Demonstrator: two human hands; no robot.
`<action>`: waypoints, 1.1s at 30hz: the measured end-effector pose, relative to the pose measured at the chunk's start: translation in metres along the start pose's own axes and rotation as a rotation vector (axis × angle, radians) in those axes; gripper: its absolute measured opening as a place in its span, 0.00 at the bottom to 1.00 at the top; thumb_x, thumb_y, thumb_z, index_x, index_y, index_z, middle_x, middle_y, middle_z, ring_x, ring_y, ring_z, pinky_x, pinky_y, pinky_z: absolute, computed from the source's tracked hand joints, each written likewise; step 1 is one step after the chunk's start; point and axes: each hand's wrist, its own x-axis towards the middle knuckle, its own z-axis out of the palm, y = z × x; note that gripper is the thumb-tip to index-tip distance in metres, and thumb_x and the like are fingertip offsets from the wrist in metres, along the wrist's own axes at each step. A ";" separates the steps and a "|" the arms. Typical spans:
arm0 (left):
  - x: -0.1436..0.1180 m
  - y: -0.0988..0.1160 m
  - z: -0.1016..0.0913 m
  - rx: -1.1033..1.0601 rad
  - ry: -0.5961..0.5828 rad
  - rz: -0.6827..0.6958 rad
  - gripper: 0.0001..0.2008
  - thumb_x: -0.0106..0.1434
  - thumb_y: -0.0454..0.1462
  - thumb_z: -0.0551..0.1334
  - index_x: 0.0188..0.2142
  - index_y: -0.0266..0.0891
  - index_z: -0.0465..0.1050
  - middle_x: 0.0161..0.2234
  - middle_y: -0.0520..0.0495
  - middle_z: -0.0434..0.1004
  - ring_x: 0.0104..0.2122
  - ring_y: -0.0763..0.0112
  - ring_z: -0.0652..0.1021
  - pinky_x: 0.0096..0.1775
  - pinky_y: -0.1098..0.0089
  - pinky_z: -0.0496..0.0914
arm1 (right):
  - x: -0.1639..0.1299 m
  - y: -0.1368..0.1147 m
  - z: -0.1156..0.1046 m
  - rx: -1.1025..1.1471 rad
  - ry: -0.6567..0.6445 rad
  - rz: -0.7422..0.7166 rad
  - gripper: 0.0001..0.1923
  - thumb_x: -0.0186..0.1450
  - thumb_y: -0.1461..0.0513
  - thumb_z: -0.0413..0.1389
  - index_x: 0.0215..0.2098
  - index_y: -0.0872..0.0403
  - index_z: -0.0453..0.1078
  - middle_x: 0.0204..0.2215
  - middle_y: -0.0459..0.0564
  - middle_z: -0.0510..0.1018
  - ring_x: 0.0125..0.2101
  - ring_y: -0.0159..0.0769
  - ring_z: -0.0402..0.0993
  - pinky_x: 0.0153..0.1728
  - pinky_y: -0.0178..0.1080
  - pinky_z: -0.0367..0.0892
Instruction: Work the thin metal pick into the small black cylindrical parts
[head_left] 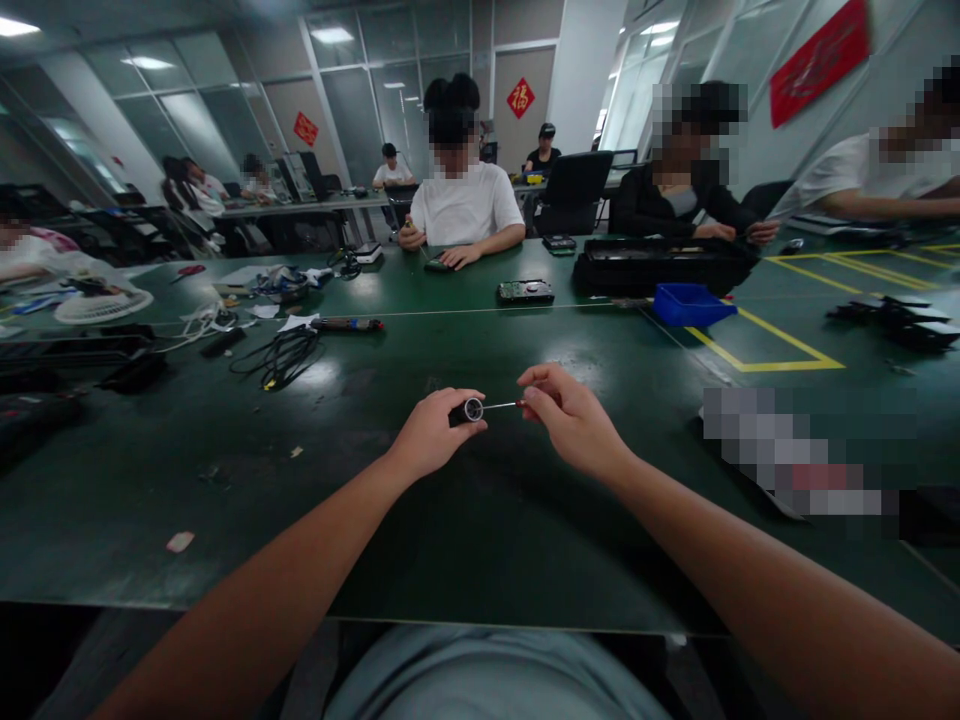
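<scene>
While both hands hover just above the dark green tabletop [225, 470]:
Left hand [431, 432]: curled closed around a small black cylinder [466, 411] with a round silver end.
Right hand [570, 418]: fingertips pinched narrow on a thin metal rod [501, 405] with a red tip.
Rod: lies level, reaching the cylinder's silver end.
Position: centre, between the two hands.
</scene>
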 end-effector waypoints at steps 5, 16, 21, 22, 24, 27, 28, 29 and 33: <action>0.000 -0.001 0.000 0.003 -0.004 0.004 0.18 0.61 0.38 0.68 0.51 0.44 0.74 0.45 0.49 0.77 0.46 0.63 0.75 0.49 0.62 0.68 | 0.000 -0.001 -0.001 -0.037 -0.028 0.018 0.07 0.67 0.58 0.52 0.38 0.52 0.69 0.28 0.45 0.76 0.30 0.36 0.73 0.33 0.39 0.65; 0.001 -0.002 -0.001 -0.009 0.020 -0.001 0.17 0.61 0.38 0.68 0.50 0.45 0.74 0.46 0.49 0.77 0.47 0.63 0.75 0.50 0.62 0.67 | 0.001 -0.001 0.001 0.032 -0.010 0.041 0.09 0.67 0.58 0.52 0.44 0.52 0.65 0.28 0.45 0.74 0.30 0.37 0.73 0.34 0.41 0.67; 0.001 -0.001 -0.001 -0.004 0.011 0.003 0.17 0.61 0.38 0.68 0.51 0.44 0.74 0.46 0.48 0.77 0.47 0.63 0.76 0.50 0.61 0.68 | 0.002 -0.001 -0.001 0.063 -0.070 0.033 0.12 0.70 0.54 0.49 0.36 0.52 0.68 0.25 0.46 0.74 0.28 0.35 0.72 0.31 0.39 0.66; 0.000 -0.001 -0.001 -0.003 0.005 0.008 0.17 0.61 0.38 0.68 0.51 0.44 0.74 0.46 0.48 0.78 0.46 0.63 0.76 0.50 0.61 0.68 | 0.002 0.000 -0.001 0.070 -0.088 0.043 0.15 0.71 0.53 0.47 0.35 0.52 0.69 0.23 0.45 0.73 0.25 0.34 0.71 0.29 0.39 0.65; 0.000 -0.001 -0.001 0.001 -0.003 0.015 0.17 0.61 0.39 0.68 0.50 0.44 0.74 0.46 0.48 0.78 0.46 0.63 0.76 0.50 0.62 0.68 | 0.002 0.000 -0.001 0.072 -0.096 0.057 0.16 0.71 0.53 0.45 0.36 0.52 0.69 0.20 0.43 0.70 0.22 0.33 0.68 0.26 0.38 0.63; 0.001 -0.003 -0.001 0.003 0.007 0.010 0.18 0.61 0.39 0.68 0.51 0.44 0.74 0.46 0.49 0.78 0.47 0.63 0.76 0.50 0.61 0.68 | 0.001 0.000 0.001 0.070 -0.048 0.051 0.09 0.69 0.56 0.50 0.43 0.51 0.67 0.23 0.42 0.72 0.26 0.35 0.71 0.29 0.39 0.65; 0.001 -0.003 -0.001 0.004 0.015 0.006 0.18 0.61 0.38 0.68 0.51 0.45 0.74 0.46 0.49 0.77 0.47 0.62 0.76 0.50 0.61 0.68 | 0.001 0.001 0.001 0.077 -0.034 0.049 0.09 0.68 0.57 0.52 0.44 0.51 0.66 0.25 0.43 0.73 0.28 0.36 0.72 0.31 0.39 0.67; 0.001 -0.004 -0.001 0.004 0.022 0.004 0.18 0.61 0.38 0.68 0.51 0.45 0.74 0.47 0.49 0.77 0.47 0.62 0.75 0.51 0.61 0.68 | 0.001 0.001 0.002 0.085 -0.026 0.047 0.10 0.67 0.57 0.53 0.45 0.51 0.65 0.27 0.44 0.74 0.30 0.36 0.73 0.33 0.40 0.68; 0.001 -0.003 0.001 0.000 0.022 0.008 0.17 0.61 0.38 0.68 0.50 0.44 0.74 0.46 0.48 0.78 0.47 0.63 0.76 0.51 0.62 0.68 | 0.002 0.001 0.002 0.137 -0.007 0.055 0.09 0.65 0.56 0.55 0.41 0.51 0.66 0.28 0.46 0.75 0.31 0.37 0.74 0.35 0.41 0.69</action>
